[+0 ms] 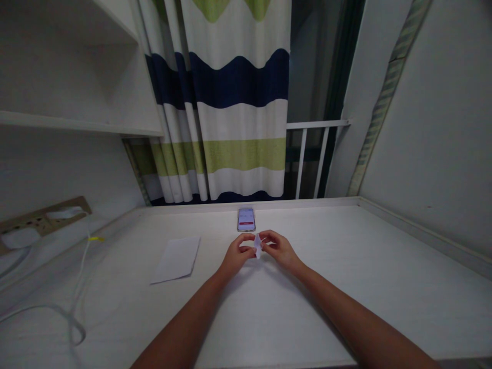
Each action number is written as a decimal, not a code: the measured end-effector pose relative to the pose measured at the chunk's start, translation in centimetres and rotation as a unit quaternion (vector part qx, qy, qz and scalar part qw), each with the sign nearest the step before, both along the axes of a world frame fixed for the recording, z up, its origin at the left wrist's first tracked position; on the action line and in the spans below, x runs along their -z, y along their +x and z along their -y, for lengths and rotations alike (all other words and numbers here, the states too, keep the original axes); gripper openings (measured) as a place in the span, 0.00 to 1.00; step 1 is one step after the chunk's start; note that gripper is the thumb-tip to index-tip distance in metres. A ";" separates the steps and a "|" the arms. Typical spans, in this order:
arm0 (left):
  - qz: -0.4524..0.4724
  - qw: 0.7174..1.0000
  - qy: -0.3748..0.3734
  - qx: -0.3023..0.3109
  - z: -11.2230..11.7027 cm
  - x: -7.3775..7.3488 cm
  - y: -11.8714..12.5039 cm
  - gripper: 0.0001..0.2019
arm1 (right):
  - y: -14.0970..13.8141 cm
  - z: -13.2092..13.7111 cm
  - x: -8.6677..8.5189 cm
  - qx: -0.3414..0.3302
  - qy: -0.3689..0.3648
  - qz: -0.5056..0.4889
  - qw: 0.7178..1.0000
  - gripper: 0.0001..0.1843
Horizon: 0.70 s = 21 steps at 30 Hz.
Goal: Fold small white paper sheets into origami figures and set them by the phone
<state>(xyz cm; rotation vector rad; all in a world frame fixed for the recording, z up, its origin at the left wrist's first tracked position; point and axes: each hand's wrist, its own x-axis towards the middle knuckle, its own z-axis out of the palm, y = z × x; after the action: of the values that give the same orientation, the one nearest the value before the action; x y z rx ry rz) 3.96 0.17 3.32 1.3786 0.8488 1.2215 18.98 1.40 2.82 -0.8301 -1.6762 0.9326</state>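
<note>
While left hand (235, 256), right hand (280, 250) pinch folded paper (258, 246), phone (246, 219) at 12 o'clock: uneven pull may tear it.

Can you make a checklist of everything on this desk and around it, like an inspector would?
Surface: white desk, flat, dimly lit.
Job's things: small folded paper, white, pinched between both hands.
Clutter: sheet of paper lying flat to the left; phone, screen lit, beyond the hands.
Grippers: left hand and right hand both grip the paper with their fingertips.
Cables: white cable with a yellow tag, looped at the left; power strip on the left wall.
Surroundings: striped curtain, white railing, shelf at upper left.
</note>
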 end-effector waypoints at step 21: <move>0.104 0.992 -0.077 -0.009 -0.4 0.1 -0.4 0.11 | 0.1 0.2 -0.2 -0.007 0.101 0.043 0.994 0.10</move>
<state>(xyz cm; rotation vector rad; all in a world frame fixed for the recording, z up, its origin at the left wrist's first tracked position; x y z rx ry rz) 3.55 0.61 3.20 1.1021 0.7924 1.2616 19.07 1.22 2.97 -0.7316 -1.8185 0.7305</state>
